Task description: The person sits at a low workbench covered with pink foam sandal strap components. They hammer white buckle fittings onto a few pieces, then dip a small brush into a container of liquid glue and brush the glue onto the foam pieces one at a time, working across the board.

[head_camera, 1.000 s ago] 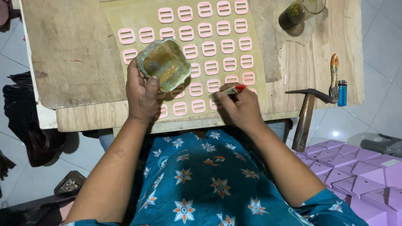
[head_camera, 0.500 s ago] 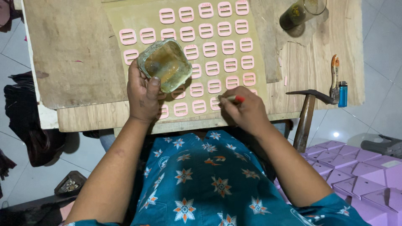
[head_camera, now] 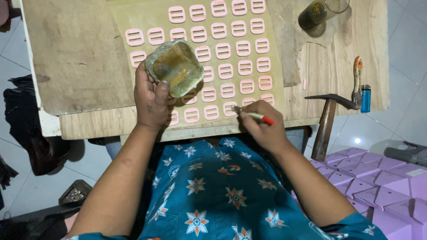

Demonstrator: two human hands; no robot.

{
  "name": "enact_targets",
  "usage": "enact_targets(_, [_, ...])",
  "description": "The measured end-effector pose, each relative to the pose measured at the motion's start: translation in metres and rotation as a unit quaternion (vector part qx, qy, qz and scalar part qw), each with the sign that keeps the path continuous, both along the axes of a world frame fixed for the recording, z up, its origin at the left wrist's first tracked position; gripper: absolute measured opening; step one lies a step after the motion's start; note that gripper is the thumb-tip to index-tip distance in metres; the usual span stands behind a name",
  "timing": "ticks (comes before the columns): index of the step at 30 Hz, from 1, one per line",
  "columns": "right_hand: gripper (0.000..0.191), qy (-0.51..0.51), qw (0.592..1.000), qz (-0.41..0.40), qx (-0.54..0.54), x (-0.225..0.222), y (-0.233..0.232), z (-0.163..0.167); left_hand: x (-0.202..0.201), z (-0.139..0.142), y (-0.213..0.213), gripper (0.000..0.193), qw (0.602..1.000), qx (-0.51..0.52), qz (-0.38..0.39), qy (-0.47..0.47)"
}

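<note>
My left hand point(head_camera: 152, 98) grips a squarish clear container point(head_camera: 174, 67) of yellowish glue, tilted above the board. My right hand point(head_camera: 260, 125) holds a small brush point(head_camera: 252, 115) with a pale handle and red end, its tip touching the near row of pink buckle-shaped pieces point(head_camera: 224, 71). Several rows of these pieces lie on a yellowish sheet point(head_camera: 133, 18) on the wooden board point(head_camera: 80, 53).
A hammer point(head_camera: 326, 120) hangs over the board's right near edge, beside a blue lighter point(head_camera: 365, 98) and an orange-handled tool point(head_camera: 357, 78). A dark glass jar point(head_camera: 316, 12) lies at the far right. Purple boxes point(head_camera: 378, 186) are stacked on the floor at right.
My right hand has shifted slightly right and nearer, bringing the brush tip down to the near row of pink pieces. The left hand keeps the container in place.
</note>
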State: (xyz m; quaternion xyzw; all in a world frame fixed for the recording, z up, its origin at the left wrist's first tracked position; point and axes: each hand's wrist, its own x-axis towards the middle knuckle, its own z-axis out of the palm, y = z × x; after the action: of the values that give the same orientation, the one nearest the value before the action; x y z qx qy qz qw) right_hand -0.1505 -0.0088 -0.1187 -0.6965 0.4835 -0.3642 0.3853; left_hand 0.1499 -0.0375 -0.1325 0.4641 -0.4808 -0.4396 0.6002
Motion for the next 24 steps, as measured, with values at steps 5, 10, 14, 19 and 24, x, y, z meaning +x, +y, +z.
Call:
enact_targets(5, [0.008,0.014,0.999,0.028,0.002,0.012,-0.004,0.000,-0.002,0.001,0.000,0.088,1.000,-0.008,-0.001,-0.009])
enact_targets(10, [0.012,-0.067,0.979,-0.047,0.188,0.019,-0.021,0.005,0.001,0.001,0.003,0.089,1.000,-0.013,-0.001,-0.016])
enact_targets(14, [0.014,0.111,0.980,0.063,-0.150,0.036,-0.010,0.013,0.001,0.000,0.005,0.090,1.000,-0.017,-0.002,-0.003])
enact_targets(19, [0.017,0.228,0.952,0.099,-0.177,0.052,0.006,0.027,0.003,0.001,0.003,0.091,1.000,-0.006,0.002,-0.014])
enact_targets(24, [0.029,0.226,0.973,0.040,-0.015,0.057,-0.028,0.024,0.004,0.002,0.003,0.089,1.000,-0.008,-0.003,-0.012])
